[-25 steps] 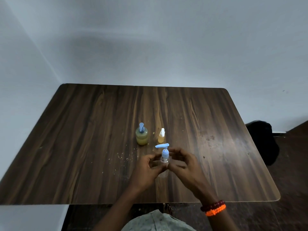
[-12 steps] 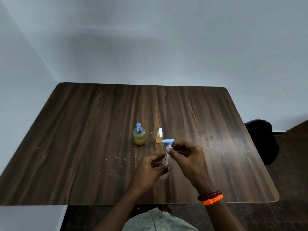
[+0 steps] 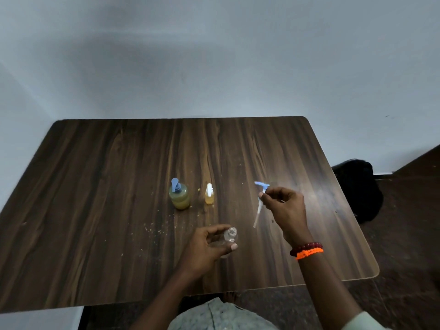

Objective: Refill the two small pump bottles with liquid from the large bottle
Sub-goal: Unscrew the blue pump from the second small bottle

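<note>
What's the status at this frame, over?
Left hand holds the uncapped clear bottle. Right hand holds blue pump aloft. Large bottle untouched. Nothing in the way.

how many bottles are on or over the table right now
3: the large bottle standing mid-table, the small yellow bottle just right of it, and the clear uncapped bottle in the left hand.

The dark wood-grain table [image 3: 119, 210] has a smooth, faintly glossy top. The small clear plastic bottle [image 3: 229, 236] is see-through; the blue plastic pump head [image 3: 261, 185] looks matt.
</note>
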Tool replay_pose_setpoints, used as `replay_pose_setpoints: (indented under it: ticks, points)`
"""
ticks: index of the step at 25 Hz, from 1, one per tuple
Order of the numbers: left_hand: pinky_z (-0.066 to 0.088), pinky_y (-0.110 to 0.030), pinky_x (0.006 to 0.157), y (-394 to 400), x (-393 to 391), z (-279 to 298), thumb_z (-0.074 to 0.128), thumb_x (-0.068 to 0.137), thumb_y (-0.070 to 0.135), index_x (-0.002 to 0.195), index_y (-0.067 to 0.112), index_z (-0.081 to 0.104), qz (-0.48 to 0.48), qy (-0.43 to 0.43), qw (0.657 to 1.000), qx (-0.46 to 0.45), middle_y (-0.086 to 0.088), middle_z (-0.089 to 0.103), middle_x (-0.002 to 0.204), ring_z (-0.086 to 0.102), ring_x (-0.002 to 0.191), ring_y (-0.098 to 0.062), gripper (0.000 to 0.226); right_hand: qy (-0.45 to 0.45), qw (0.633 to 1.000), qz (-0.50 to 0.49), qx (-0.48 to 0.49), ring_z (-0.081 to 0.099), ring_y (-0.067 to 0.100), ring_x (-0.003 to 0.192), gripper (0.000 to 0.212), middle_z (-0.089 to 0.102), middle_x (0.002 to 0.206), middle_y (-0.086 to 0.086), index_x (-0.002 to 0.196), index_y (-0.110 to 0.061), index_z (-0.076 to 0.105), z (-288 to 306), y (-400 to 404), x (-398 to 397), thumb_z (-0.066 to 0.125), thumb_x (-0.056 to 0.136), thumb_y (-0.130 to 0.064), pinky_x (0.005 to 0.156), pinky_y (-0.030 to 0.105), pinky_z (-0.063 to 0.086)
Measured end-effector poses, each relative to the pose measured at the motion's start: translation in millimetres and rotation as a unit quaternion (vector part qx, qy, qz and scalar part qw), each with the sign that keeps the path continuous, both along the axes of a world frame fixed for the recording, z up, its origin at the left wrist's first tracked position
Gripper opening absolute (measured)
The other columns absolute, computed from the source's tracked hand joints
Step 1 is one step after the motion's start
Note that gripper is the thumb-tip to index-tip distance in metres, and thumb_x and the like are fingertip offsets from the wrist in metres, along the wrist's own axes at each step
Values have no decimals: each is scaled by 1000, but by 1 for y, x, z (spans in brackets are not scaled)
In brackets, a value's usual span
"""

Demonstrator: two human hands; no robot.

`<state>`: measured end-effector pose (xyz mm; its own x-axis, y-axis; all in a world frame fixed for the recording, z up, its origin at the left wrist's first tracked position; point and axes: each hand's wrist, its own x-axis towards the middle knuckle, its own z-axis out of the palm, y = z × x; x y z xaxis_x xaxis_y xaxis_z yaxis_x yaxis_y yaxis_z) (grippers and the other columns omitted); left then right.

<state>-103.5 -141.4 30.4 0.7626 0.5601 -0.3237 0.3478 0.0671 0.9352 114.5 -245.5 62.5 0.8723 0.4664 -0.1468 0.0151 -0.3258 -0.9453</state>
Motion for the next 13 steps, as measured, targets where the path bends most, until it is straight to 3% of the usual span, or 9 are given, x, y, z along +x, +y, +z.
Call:
replay_pose_setpoints:
  ticks: [5,9,13]
  points:
    - [60,-36,102,0,8,-1,92,77,18,115,32,77,19,3,1000,-10,12,82,112,76,111,-8,43,19,975,3,-222,71,22,69,11,74,65,6,67,-5,77,-83,-21,28,83,75,-5,76,43,62]
    - [61,-33,100,-1,9,-1,92,77,15,114,31,77,31,13,999,-13,13,82,111,76,109,-6,43,27,963,38,-265,65,19,62,11,65,56,-2,68,7,73,-118,-27,36,79,75,-1,55,23,51]
    - [61,-30,98,1,9,-2,91,77,15,112,34,76,47,21,999,-16,15,82,111,77,108,-5,43,30,961,45,-272,71,22,76,8,72,70,3,69,-9,76,-140,-23,39,83,73,-9,61,22,44]
